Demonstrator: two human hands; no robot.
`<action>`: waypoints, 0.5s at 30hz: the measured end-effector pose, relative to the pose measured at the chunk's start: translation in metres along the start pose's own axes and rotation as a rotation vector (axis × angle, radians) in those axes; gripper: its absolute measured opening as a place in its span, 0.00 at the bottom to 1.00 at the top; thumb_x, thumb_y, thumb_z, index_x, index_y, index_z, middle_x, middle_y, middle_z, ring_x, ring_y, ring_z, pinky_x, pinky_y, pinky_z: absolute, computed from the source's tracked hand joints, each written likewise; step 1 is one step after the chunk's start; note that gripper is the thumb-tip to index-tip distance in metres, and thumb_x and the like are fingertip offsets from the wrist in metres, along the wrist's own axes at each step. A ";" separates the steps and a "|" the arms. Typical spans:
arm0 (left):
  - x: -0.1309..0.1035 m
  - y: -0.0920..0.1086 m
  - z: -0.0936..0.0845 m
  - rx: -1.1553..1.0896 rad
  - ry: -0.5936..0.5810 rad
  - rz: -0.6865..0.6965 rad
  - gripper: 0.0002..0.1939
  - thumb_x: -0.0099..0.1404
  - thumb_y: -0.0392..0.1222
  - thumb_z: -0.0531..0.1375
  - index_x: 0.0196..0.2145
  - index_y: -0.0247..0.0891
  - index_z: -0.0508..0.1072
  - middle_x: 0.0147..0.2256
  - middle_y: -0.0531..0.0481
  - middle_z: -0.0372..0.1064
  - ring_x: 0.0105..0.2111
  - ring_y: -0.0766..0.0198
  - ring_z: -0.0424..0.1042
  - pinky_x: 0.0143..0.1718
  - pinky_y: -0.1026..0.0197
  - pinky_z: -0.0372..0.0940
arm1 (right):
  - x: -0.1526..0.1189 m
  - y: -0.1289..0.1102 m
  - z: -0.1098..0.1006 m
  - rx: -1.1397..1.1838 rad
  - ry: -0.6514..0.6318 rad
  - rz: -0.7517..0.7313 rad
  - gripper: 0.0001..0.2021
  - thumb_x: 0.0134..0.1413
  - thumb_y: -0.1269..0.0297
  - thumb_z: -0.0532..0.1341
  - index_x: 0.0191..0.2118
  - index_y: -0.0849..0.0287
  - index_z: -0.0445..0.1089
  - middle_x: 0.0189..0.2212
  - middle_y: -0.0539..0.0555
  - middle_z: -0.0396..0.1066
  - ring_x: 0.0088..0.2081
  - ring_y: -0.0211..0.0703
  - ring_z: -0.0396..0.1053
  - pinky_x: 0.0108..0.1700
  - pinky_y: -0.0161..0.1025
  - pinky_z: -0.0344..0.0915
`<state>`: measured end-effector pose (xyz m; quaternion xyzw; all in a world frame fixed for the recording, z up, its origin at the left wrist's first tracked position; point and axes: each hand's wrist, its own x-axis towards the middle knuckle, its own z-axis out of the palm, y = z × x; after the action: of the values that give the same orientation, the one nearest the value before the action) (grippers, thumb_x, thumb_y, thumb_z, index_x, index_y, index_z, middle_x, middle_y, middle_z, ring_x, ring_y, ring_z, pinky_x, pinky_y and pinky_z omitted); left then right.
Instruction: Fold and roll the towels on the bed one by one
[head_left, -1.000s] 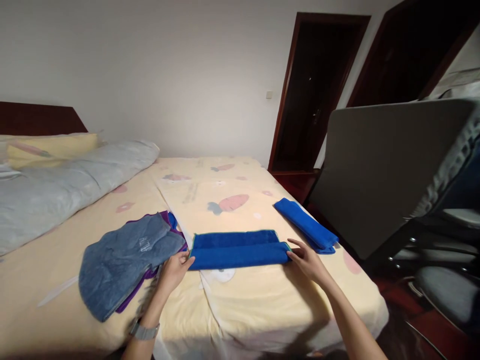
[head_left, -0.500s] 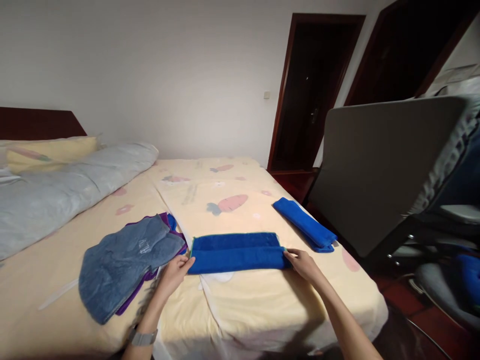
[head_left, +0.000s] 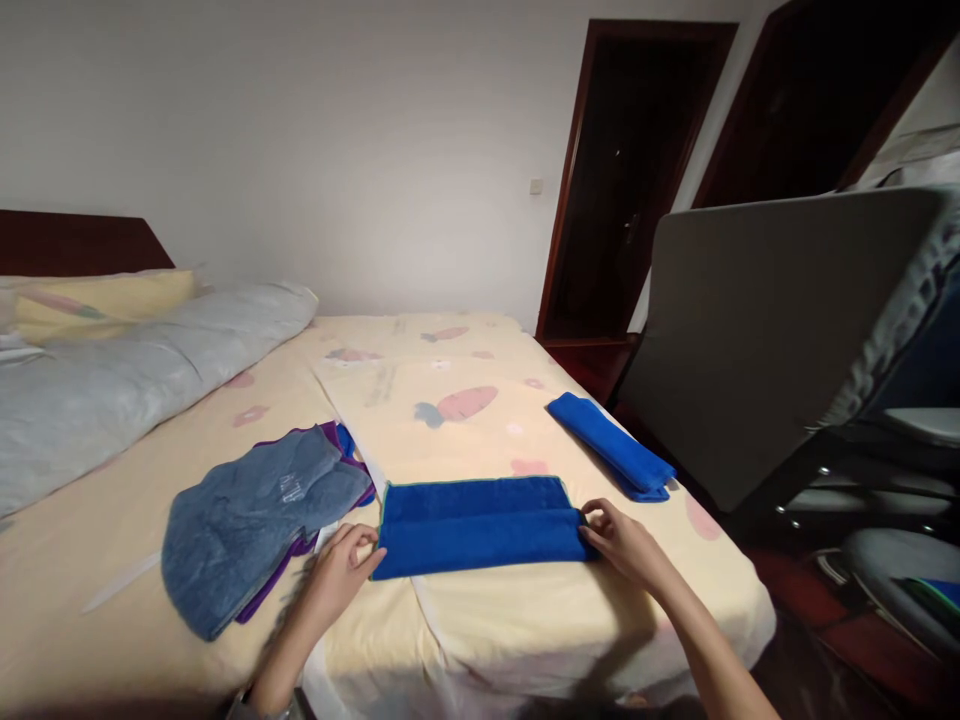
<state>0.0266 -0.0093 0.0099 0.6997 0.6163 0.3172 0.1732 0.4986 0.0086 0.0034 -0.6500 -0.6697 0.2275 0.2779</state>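
Observation:
A blue towel [head_left: 480,540] with green edging lies folded lengthwise on the bed, its near part turned over the far part. My left hand [head_left: 346,565] is at the towel's left end, thumb and forefinger slightly apart, the thumb by the edge. At the other end, my right hand [head_left: 626,545] pinches the folded edge near the corner. Left of the towel lies a loose pile with a grey-blue towel [head_left: 255,520] on top and a purple towel [head_left: 262,595] peeking out beneath. Another blue towel [head_left: 611,445], folded into a narrow strip, rests to the right.
The bed [head_left: 465,350] has a yellow sheet with carrot prints. A grey rolled quilt [head_left: 150,360] and a yellow pillow [head_left: 112,305] lie at the left. Beyond the right edge stands a large grey panel [head_left: 750,340], with a stool [head_left: 892,575] below.
The folded blue towel has shifted slightly toward me, along with both hands. My left fingers have loosened from its edge.

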 end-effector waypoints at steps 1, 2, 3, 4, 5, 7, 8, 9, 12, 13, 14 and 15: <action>-0.003 0.000 -0.003 0.036 -0.019 0.066 0.09 0.60 0.51 0.62 0.34 0.44 0.75 0.38 0.49 0.73 0.38 0.55 0.75 0.44 0.55 0.69 | -0.004 -0.002 -0.003 -0.025 0.016 -0.067 0.13 0.52 0.58 0.59 0.43 0.55 0.69 0.37 0.56 0.74 0.41 0.54 0.72 0.45 0.46 0.66; -0.006 0.001 -0.006 0.042 -0.061 0.130 0.08 0.60 0.48 0.63 0.36 0.46 0.76 0.42 0.48 0.73 0.43 0.53 0.74 0.49 0.55 0.67 | -0.007 -0.003 -0.005 -0.039 0.013 -0.137 0.14 0.51 0.60 0.59 0.44 0.54 0.70 0.41 0.57 0.73 0.45 0.55 0.71 0.49 0.46 0.65; -0.008 0.001 -0.009 0.040 -0.113 0.179 0.08 0.59 0.46 0.64 0.38 0.47 0.77 0.45 0.47 0.72 0.48 0.52 0.72 0.52 0.54 0.66 | -0.009 -0.004 -0.007 -0.046 -0.016 -0.198 0.15 0.48 0.63 0.60 0.45 0.54 0.71 0.45 0.58 0.71 0.48 0.55 0.69 0.52 0.46 0.64; -0.009 0.001 -0.011 0.049 -0.156 0.203 0.10 0.58 0.43 0.65 0.39 0.49 0.77 0.47 0.48 0.72 0.51 0.51 0.71 0.54 0.54 0.65 | -0.011 -0.005 -0.008 -0.052 -0.059 -0.243 0.18 0.46 0.65 0.60 0.46 0.53 0.72 0.47 0.57 0.70 0.50 0.54 0.68 0.53 0.46 0.64; -0.010 0.000 -0.012 0.063 -0.184 0.213 0.12 0.56 0.41 0.65 0.40 0.50 0.78 0.47 0.47 0.72 0.52 0.50 0.70 0.54 0.54 0.65 | -0.012 -0.006 -0.008 -0.064 -0.100 -0.267 0.20 0.44 0.67 0.60 0.47 0.53 0.72 0.47 0.57 0.69 0.50 0.54 0.68 0.53 0.45 0.64; -0.010 -0.001 -0.013 0.097 -0.193 0.223 0.15 0.56 0.37 0.63 0.42 0.50 0.78 0.46 0.47 0.72 0.51 0.49 0.71 0.54 0.53 0.65 | -0.012 -0.008 -0.006 -0.112 -0.135 -0.279 0.24 0.41 0.69 0.60 0.49 0.53 0.73 0.47 0.57 0.69 0.48 0.53 0.68 0.51 0.44 0.65; -0.009 -0.002 -0.012 0.110 -0.176 0.231 0.15 0.56 0.37 0.62 0.42 0.50 0.78 0.45 0.47 0.73 0.51 0.49 0.71 0.53 0.52 0.66 | -0.011 -0.009 -0.006 -0.136 -0.127 -0.279 0.23 0.41 0.70 0.60 0.48 0.54 0.74 0.46 0.57 0.70 0.47 0.53 0.69 0.51 0.44 0.65; -0.008 -0.003 -0.012 0.119 -0.158 0.242 0.15 0.56 0.36 0.61 0.41 0.49 0.79 0.45 0.46 0.74 0.50 0.49 0.71 0.53 0.52 0.66 | -0.010 -0.009 -0.006 -0.153 -0.113 -0.278 0.22 0.42 0.69 0.59 0.47 0.54 0.75 0.45 0.57 0.71 0.46 0.53 0.69 0.51 0.45 0.65; -0.001 -0.005 -0.010 0.106 -0.114 0.289 0.10 0.59 0.38 0.59 0.37 0.46 0.78 0.45 0.45 0.75 0.51 0.50 0.72 0.54 0.53 0.66 | -0.005 -0.010 -0.007 -0.120 -0.051 -0.289 0.14 0.51 0.66 0.57 0.42 0.55 0.76 0.44 0.58 0.74 0.47 0.54 0.70 0.53 0.47 0.64; 0.002 -0.006 -0.010 0.082 -0.100 0.301 0.09 0.60 0.38 0.59 0.36 0.45 0.78 0.46 0.45 0.76 0.51 0.51 0.72 0.55 0.54 0.65 | -0.002 -0.010 -0.008 -0.071 -0.023 -0.289 0.13 0.53 0.64 0.57 0.41 0.55 0.76 0.45 0.58 0.74 0.49 0.55 0.70 0.55 0.48 0.63; 0.006 -0.006 -0.009 0.052 -0.087 0.304 0.08 0.62 0.39 0.58 0.36 0.44 0.77 0.47 0.44 0.76 0.52 0.52 0.72 0.56 0.55 0.64 | 0.001 -0.009 -0.008 -0.011 0.002 -0.278 0.13 0.55 0.62 0.56 0.42 0.56 0.76 0.46 0.58 0.74 0.50 0.55 0.70 0.55 0.48 0.63; 0.011 -0.007 -0.008 0.021 -0.075 0.290 0.08 0.63 0.41 0.57 0.37 0.43 0.76 0.47 0.44 0.76 0.52 0.53 0.72 0.56 0.56 0.64 | 0.004 -0.008 -0.007 0.053 0.021 -0.256 0.13 0.57 0.60 0.56 0.42 0.56 0.75 0.46 0.58 0.75 0.50 0.55 0.70 0.56 0.48 0.64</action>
<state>0.0169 0.0012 0.0141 0.7944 0.5053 0.3060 0.1414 0.4973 0.0121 0.0148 -0.5540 -0.7380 0.2010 0.3287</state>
